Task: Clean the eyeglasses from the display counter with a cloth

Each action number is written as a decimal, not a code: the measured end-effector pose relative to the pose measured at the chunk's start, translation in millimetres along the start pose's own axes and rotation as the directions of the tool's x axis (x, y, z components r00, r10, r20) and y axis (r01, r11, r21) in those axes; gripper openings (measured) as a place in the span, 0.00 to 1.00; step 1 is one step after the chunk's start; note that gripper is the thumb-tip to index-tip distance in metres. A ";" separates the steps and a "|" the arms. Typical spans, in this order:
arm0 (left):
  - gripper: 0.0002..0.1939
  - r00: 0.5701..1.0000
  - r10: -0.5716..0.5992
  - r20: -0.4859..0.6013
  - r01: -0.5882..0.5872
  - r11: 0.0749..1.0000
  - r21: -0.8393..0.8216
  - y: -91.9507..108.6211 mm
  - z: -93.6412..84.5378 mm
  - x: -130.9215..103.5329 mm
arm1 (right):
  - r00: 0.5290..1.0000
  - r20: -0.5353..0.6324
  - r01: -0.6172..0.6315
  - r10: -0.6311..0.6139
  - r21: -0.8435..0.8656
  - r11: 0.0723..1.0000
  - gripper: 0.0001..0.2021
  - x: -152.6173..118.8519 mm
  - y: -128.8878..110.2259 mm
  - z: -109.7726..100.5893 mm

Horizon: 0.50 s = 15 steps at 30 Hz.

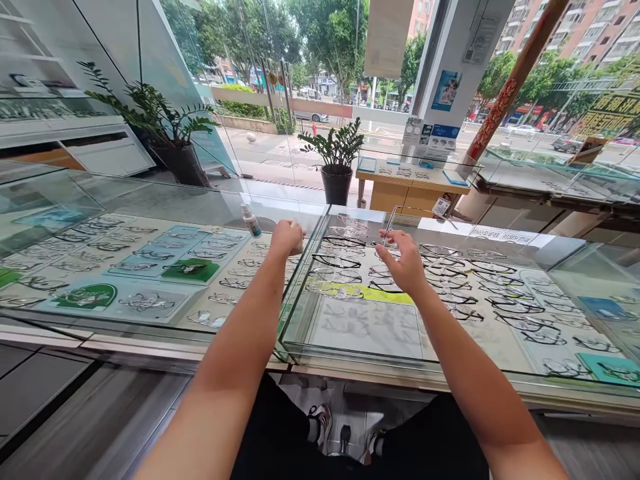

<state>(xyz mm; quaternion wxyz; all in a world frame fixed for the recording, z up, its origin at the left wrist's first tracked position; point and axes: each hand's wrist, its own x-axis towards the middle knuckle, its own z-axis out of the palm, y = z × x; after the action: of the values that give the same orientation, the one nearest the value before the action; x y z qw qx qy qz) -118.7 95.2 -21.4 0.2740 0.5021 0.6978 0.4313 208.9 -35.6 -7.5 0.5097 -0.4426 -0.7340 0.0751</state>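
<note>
My left hand (289, 238) is closed around a pale cloth (299, 239) over the glass counter, near the joint between two display cases. Just left of it, a small spray bottle (251, 221) stands on the glass top. My right hand (403, 261) pinches a thin-framed pair of glasses (391, 221) above the right case, with its temples pointing up and away. Rows of glasses (342, 252) lie inside the case beneath that hand.
The left display case (150, 248) holds more glasses on blue and green trays. Beyond the counter are two potted plants (336, 175) (183, 157) and a wooden side table (410, 193) with glasses. A glass-topped counter extends at the right.
</note>
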 end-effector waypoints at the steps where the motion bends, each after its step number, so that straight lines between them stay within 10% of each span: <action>1: 0.09 1.000 -0.015 -0.002 0.015 1.000 0.023 -2.7 -1.8 1.9 | 1.000 -0.001 0.000 0.000 0.000 1.000 0.17 -0.1 0.5 0.4; 11: 0.07 0.967 0.115 -0.227 -0.066 0.975 0.214 5.7 -12.4 -7.9 | 1.000 0.015 -0.004 0.004 -0.005 1.000 0.18 -2.0 -1.9 0.6; 15: 0.19 0.805 0.201 -0.558 -0.111 0.975 0.191 13.9 -15.5 -14.5 | 1.000 -0.006 0.007 -0.007 0.002 1.000 0.17 -2.3 -1.1 0.7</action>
<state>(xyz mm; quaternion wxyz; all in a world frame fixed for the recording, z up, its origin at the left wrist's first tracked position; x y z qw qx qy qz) -119.9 78.3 -2.5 -0.0238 0.4235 0.7342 0.5301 207.9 -37.7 -8.8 0.5125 -0.4396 -0.7340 0.0729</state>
